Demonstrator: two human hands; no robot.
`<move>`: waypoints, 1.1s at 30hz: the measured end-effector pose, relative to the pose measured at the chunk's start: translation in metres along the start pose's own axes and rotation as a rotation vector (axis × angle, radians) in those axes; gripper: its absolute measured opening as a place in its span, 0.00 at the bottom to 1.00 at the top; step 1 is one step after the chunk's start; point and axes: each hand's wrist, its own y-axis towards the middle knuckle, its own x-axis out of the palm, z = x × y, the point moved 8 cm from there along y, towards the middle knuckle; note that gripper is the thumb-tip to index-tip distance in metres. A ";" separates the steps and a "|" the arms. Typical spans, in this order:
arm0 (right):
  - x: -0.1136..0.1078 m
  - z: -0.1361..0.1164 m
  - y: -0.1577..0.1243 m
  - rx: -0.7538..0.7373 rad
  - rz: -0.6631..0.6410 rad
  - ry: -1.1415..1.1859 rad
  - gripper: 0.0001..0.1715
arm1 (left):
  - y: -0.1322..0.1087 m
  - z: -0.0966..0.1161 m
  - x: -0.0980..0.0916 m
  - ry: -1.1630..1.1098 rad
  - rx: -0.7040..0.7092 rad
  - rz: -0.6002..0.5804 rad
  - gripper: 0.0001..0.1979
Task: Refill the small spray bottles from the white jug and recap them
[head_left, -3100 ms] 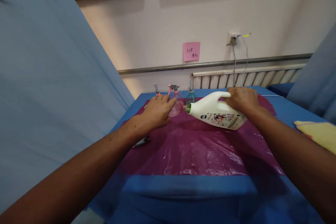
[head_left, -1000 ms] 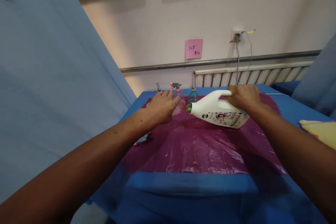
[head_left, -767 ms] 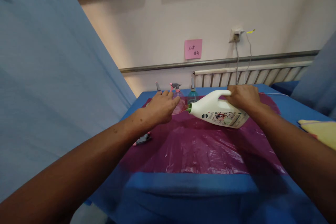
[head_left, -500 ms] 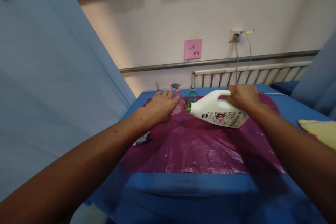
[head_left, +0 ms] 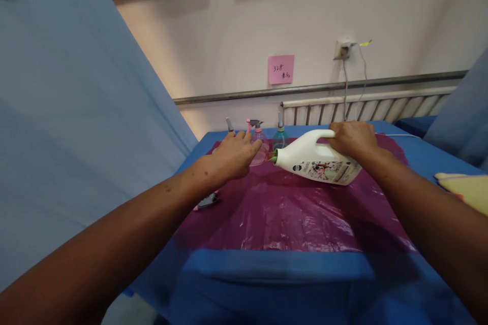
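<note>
My right hand (head_left: 353,137) grips the handle of a white detergent bottle (head_left: 324,160), tilted on its side with its open mouth and green spout pointing left. In front of that mouth is my left hand (head_left: 236,155), fingers curved, back of the hand toward me; whatever lies under its palm is hidden. Just behind its fingers stands a clear pink spray bottle (head_left: 259,139) with a grey and pink trigger head. A teal spray bottle (head_left: 280,137) is to its right. Another sprayer top (head_left: 229,124) shows above my left knuckles. A loose grey spray head (head_left: 208,200) lies below my left wrist.
A shiny maroon plastic sheet (head_left: 274,218) covers part of the blue-clothed table (head_left: 278,264). At the right lies a yellow cloth (head_left: 465,188). A radiator (head_left: 381,106) and a rail (head_left: 236,95) run along the wall behind. A blue curtain (head_left: 68,111) hangs on the left.
The view has shifted very slightly. Both hands and the tilted detergent bottle keep nearly the same positions.
</note>
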 end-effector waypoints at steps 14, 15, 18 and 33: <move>0.000 0.000 0.000 0.006 -0.013 -0.005 0.37 | 0.002 0.002 0.000 0.025 0.011 0.001 0.32; 0.000 0.000 0.000 0.007 -0.014 -0.008 0.37 | 0.002 0.001 0.000 0.028 0.012 0.006 0.31; 0.000 0.000 0.000 -0.002 -0.013 -0.012 0.38 | 0.002 0.001 -0.001 0.031 0.016 0.019 0.30; 0.001 0.000 0.001 -0.003 -0.003 -0.008 0.37 | 0.005 0.004 -0.005 0.040 0.045 0.018 0.31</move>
